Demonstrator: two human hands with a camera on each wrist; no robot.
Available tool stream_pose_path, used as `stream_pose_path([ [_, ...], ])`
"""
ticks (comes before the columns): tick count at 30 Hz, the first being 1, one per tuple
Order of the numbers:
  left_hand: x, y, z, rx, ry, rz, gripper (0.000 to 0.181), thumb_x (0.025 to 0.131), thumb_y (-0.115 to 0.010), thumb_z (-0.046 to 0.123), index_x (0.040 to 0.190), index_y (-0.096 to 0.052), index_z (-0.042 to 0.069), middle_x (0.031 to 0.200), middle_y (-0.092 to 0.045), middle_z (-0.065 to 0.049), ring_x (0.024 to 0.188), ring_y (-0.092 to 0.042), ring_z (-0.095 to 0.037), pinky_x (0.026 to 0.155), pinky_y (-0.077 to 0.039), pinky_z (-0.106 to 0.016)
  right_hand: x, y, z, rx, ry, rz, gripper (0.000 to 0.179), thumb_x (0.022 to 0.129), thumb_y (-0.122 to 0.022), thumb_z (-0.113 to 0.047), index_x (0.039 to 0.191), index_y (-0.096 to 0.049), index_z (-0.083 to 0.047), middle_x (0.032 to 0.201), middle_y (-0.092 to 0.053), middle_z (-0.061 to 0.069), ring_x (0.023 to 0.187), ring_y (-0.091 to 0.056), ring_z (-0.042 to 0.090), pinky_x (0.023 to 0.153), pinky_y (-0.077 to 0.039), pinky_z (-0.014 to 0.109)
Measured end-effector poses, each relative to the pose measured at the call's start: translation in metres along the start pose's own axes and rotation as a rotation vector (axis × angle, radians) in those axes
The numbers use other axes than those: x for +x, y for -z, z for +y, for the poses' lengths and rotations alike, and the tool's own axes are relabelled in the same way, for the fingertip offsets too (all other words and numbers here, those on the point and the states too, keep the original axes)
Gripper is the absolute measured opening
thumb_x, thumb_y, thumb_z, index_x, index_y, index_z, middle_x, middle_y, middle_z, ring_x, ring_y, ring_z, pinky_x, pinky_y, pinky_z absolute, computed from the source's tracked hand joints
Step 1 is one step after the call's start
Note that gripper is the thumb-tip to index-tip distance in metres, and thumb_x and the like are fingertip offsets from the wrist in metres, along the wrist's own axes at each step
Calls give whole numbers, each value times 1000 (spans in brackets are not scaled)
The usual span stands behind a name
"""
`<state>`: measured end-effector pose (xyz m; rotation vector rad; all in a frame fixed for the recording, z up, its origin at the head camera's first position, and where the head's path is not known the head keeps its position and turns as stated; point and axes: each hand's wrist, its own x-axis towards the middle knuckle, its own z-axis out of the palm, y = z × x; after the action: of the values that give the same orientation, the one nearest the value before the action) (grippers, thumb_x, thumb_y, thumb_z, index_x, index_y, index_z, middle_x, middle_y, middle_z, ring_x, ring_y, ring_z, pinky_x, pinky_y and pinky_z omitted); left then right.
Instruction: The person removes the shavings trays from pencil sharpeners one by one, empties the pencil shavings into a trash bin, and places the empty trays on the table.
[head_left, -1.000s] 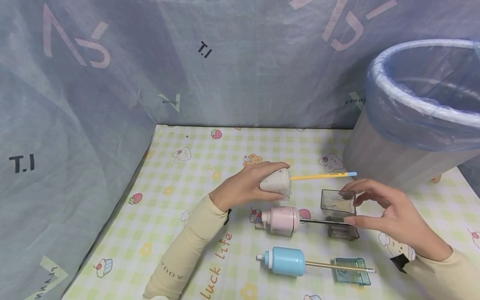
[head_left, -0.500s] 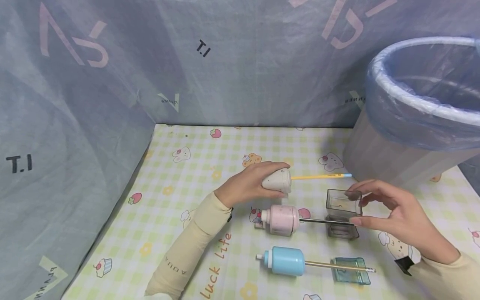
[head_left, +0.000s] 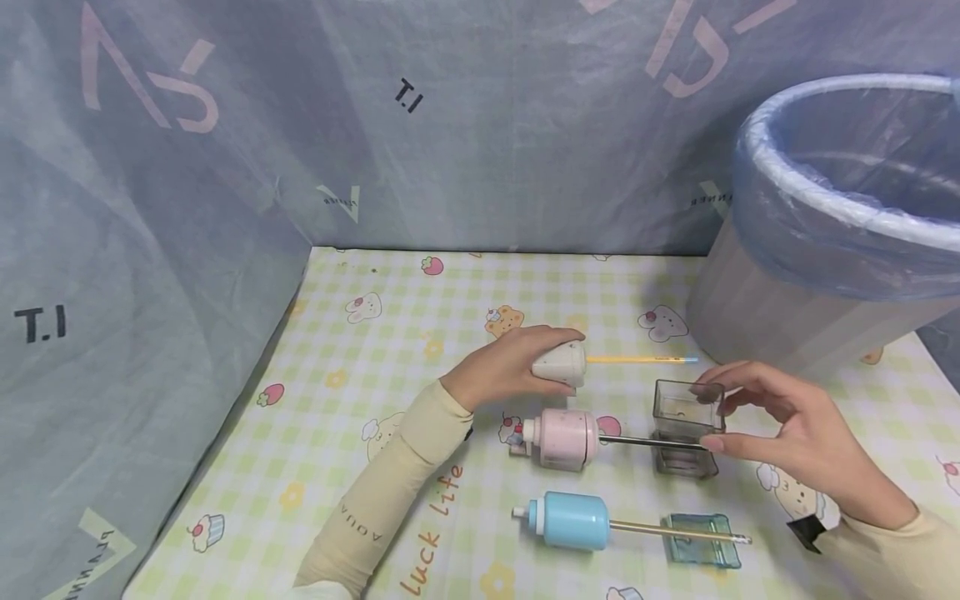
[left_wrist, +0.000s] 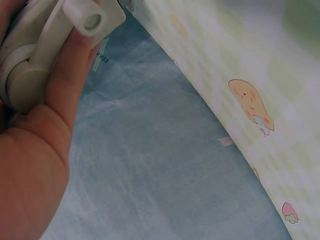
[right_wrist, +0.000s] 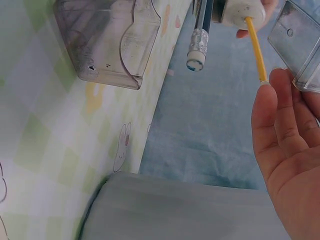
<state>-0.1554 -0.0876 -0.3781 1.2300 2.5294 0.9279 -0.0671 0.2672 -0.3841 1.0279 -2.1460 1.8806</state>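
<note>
My left hand (head_left: 517, 367) grips a cream crank pencil sharpener (head_left: 560, 363), its handle and knob (left_wrist: 85, 17) showing in the left wrist view. A yellow pencil (head_left: 637, 360) sticks out of its right side, tip inside hidden. Over on the right, my right hand (head_left: 787, 433) holds a clear grey shavings tray (head_left: 688, 406) by its right end, fingers along the edge. The pencil's blue end lies close to those fingers. Below, a pink sharpener (head_left: 564, 439) lies with a black pencil (head_left: 645, 442) in it, reaching toward the right thumb.
Under the black pencil sits another grey tray (head_left: 684, 465). Nearer the front lie a blue sharpener (head_left: 576, 522) with a gold pencil (head_left: 645, 529) and a teal tray (head_left: 705, 560). A large lined bin (head_left: 795, 308) stands at the back right of the checked tablecloth (head_left: 420, 308).
The left hand and cream sharpener have shifted slightly right, and the yellow pencil has swung from sloping upward to nearly level. Earlier, the right hand moved a little right with the tray.
</note>
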Motion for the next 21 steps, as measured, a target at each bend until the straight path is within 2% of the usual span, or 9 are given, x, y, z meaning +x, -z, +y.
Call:
stream_pose_path([
  [10,8,-6,-5,16,42,-52,76,93,-86,29,157,-52,7,156,-57,-7,146,-52,-21,120,-34,-25,-3,1,0,6,-8,7,58,65,-77,35,118,-64,16,125,-69,19,110,-70,20,86,-53,21],
  [21,14,-15,-14,43,81,-79,74,94,-86,30,157,-52,9,155,-58,-6,144,-53,-20,119,-35,-27,-4,2,-1,27,3,9,56,64,-75,36,116,-64,17,123,-70,20,109,-70,20,86,-54,22],
])
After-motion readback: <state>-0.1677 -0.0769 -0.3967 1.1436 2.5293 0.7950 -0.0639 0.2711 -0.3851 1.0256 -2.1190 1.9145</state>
